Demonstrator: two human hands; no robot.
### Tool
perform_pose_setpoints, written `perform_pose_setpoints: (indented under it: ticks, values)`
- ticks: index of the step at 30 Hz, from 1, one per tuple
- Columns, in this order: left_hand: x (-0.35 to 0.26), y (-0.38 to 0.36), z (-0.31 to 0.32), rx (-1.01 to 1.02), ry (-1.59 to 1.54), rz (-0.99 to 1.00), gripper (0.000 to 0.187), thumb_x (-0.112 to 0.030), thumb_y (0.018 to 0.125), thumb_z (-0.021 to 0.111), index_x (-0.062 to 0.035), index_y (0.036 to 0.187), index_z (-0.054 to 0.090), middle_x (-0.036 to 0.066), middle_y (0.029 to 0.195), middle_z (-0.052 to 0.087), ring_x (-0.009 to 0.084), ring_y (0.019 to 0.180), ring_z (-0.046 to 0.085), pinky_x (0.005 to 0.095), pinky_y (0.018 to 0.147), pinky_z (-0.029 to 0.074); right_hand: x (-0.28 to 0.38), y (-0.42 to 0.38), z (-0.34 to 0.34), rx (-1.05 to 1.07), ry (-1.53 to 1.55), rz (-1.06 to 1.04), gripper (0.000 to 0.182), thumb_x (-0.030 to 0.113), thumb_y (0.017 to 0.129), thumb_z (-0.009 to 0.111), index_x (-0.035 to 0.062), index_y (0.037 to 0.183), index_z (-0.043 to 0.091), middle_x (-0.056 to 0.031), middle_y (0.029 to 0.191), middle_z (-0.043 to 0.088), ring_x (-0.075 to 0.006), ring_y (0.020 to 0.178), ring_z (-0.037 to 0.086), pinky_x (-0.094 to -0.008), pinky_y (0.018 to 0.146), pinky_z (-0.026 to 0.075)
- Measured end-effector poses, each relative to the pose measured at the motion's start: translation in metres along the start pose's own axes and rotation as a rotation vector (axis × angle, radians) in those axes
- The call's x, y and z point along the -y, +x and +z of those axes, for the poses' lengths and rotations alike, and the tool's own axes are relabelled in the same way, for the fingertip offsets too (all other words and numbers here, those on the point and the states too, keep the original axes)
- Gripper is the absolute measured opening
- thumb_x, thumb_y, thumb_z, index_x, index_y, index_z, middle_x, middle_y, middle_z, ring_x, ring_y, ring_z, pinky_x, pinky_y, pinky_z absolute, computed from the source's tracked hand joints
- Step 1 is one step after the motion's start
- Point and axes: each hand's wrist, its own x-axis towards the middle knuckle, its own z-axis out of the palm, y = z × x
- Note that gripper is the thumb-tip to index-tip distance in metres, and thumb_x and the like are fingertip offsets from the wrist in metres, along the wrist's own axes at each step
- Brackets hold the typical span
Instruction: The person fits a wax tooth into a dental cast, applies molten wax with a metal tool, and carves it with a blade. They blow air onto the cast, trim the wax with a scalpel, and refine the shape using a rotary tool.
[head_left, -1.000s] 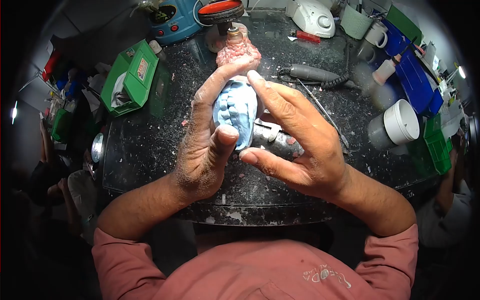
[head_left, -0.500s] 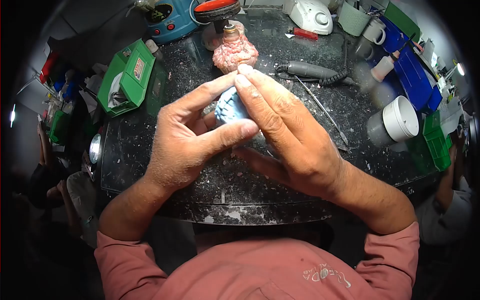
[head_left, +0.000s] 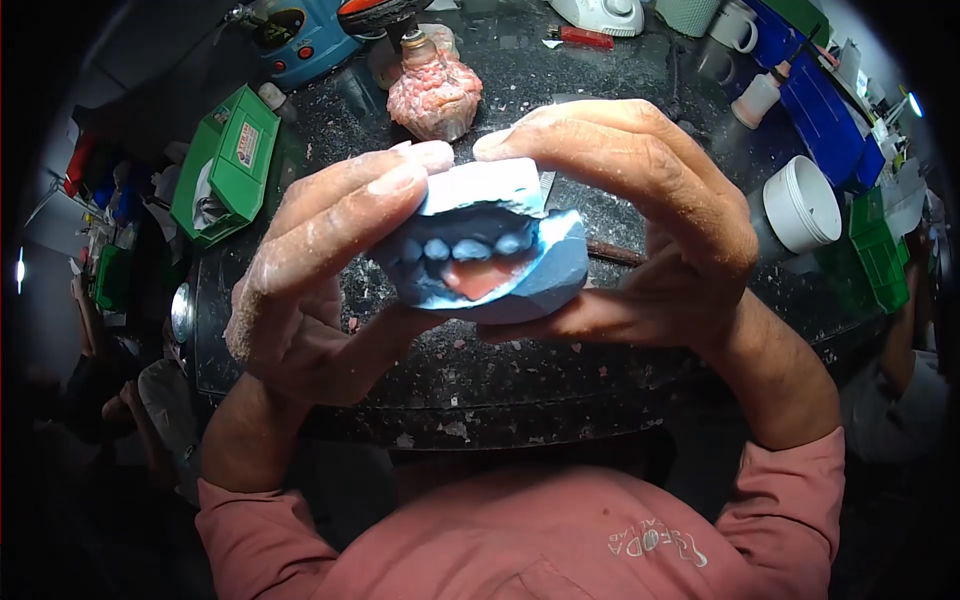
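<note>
A pair of blue-and-white dental casts (head_left: 545, 265) is held up over the bench, the pale upper cast (head_left: 485, 185) resting against the blue lower one. A row of teeth shows between them, with a pink patch (head_left: 480, 277) below the teeth. My left hand (head_left: 320, 260) grips the casts from the left, fingers on top and thumb underneath. From the right, my right hand (head_left: 650, 200) closes round them, fingertips at the top and thumb under the base. Both hands are dusty.
Behind the hands stands a lumpy pink-coated burner (head_left: 435, 90). Left is a green bin (head_left: 225, 165); at right are a white tub (head_left: 800, 205), a blue bin (head_left: 825, 120) and a small bottle (head_left: 760, 98). A red lighter (head_left: 585, 38) lies at the back. Other people sit at both sides.
The casts have been raised and turned, so the teeth and pink patch now face me. My hands have spread apart to either side of them. The view has shifted slightly.
</note>
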Motion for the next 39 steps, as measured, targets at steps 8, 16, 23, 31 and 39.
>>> perform_pose_setpoints:
  ticks: [8,16,23,31,39]
  values:
    - [-0.007,0.003,-0.004,0.053,0.103,0.024,0.058,-0.016,0.086,0.069,0.001,0.133,0.039,0.03,0.126,0.05,0.0378,0.118,0.054,0.0491,0.1,0.045,0.004,0.002,0.001,-0.041,-0.04,-0.062,0.068,0.019,0.056,0.09,-0.0062,0.112,0.06,-0.0164,0.1,0.068,-0.0287,0.094,0.066,-0.0368,0.082,0.054]
    - [0.001,0.005,-0.006,0.055,0.119,0.022,0.062,-0.009,0.079,0.073,0.0034,0.13,0.041,0.026,0.12,0.055,0.0369,0.116,0.055,0.0485,0.099,0.044,0.006,0.0,0.005,-0.009,-0.04,0.033,0.066,0.018,0.056,0.09,-0.0047,0.11,0.06,-0.014,0.101,0.067,-0.0272,0.094,0.064,-0.0359,0.081,0.053]
    - [-0.001,-0.001,0.005,-0.062,-0.117,-0.189,0.079,-0.01,0.067,0.085,-0.0007,0.13,0.038,0.017,0.122,0.051,0.0262,0.114,0.055,0.0376,0.098,0.046,0.011,0.008,-0.003,0.036,-0.151,0.019,0.07,0.027,0.058,0.09,-0.004,0.112,0.06,-0.0121,0.106,0.065,-0.0238,0.095,0.061,-0.034,0.079,0.053]
    - [-0.008,0.008,0.049,-0.457,-0.961,-0.264,0.071,-0.002,0.073,0.077,-0.0048,0.126,0.03,0.033,0.134,0.042,0.0345,0.122,0.051,0.0441,0.099,0.047,0.026,0.01,-0.013,0.185,-0.199,0.028,0.058,0.024,0.062,0.086,0.0057,0.112,0.064,-0.0115,0.105,0.058,-0.024,0.095,0.062,-0.0324,0.077,0.055]
    - [0.039,-0.016,0.021,-0.262,-0.186,0.05,0.062,-0.015,0.071,0.084,-0.0065,0.113,0.039,0.021,0.118,0.049,0.0246,0.107,0.055,0.0386,0.092,0.046,0.036,0.012,-0.003,0.114,-0.28,0.063,0.04,0.011,0.065,0.081,0.012,0.103,0.069,-0.0062,0.097,0.055,-0.0191,0.086,0.061,-0.0291,0.076,0.056]
